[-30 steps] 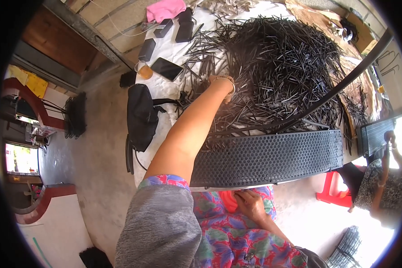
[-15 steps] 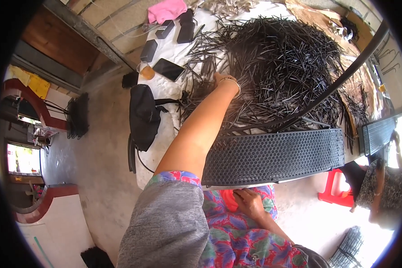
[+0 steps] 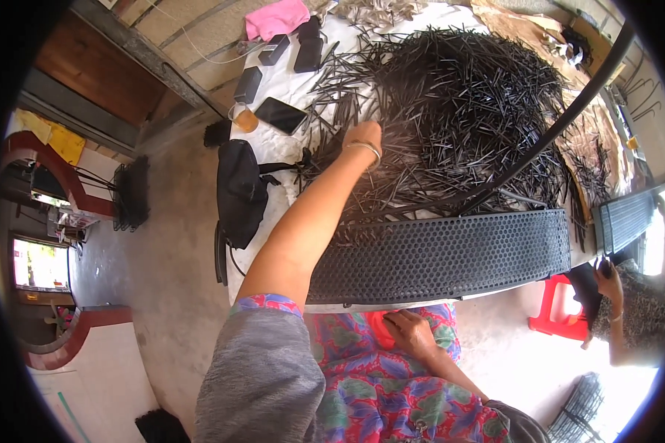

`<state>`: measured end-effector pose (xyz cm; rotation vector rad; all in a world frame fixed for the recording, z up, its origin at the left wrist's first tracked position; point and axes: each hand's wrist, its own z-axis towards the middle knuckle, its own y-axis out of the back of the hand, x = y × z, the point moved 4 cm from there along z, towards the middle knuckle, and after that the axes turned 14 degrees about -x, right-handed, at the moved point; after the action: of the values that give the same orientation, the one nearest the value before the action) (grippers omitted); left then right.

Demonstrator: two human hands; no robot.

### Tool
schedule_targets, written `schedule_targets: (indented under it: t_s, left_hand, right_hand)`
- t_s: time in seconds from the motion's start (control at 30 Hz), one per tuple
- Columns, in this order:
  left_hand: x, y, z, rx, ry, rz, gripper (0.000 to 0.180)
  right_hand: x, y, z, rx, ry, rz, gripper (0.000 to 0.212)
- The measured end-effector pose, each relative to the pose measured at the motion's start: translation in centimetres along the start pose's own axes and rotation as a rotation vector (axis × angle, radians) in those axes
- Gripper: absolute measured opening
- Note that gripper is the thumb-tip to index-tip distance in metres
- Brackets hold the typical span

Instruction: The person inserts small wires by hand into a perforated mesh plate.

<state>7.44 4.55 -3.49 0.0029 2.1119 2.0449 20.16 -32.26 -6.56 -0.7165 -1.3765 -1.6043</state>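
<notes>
My left hand (image 3: 363,135), a bracelet on its wrist, reaches over the table to the left side of a large heap of thin black strips (image 3: 480,111). Its fingers look curled in, and what they hold, if anything, is hidden. Loose strips lie all around it. Below my forearm, a curved black perforated panel (image 3: 436,255) runs along the near table edge. My right hand (image 3: 415,336) rests low over my patterned apron (image 3: 377,369), fingers bent beside a bright red thing (image 3: 380,330) whose kind I cannot make out.
Left of the heap lie a phone (image 3: 280,115), a cup of amber drink (image 3: 244,118), dark boxes (image 3: 248,85) and a black bag (image 3: 241,193). A thick black tube (image 3: 547,148) arches over the right side. Another person (image 3: 635,310) is at the right, near a red stool (image 3: 558,310).
My left hand has drawn slightly left, and its fingers look more curled; the forearm has swung left. My right hand stays put. The other person's hand has come up at the right.
</notes>
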Motion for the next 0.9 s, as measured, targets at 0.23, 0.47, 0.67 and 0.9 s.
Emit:
schedule_targets:
  t_s: [0.23, 0.47, 0.67, 0.9]
  left_hand:
    - [5.1, 0.6, 0.0, -0.058, 0.229, -0.743, 0.04]
    - [7.2, -0.4, -0.4, -0.013, 0.257, -1.457, 0.013]
    - [6.5, 1.0, 0.5, -0.259, 0.308, -1.625, 0.019]
    - [4.8, -2.6, 0.1, -0.605, 0.24, -1.437, 0.035]
  right_hand:
    - [-0.9, 0.2, -0.4, -0.024, 0.006, -0.076, 0.009]
    - [-1.3, -0.1, -0.7, 0.028, -0.044, -0.087, 0.013]
    - [-1.7, -0.3, -0.5, 0.025, -0.036, -0.086, 0.012]
    - [-1.8, -0.7, -0.4, 0.057, -0.015, -0.09, 0.012]
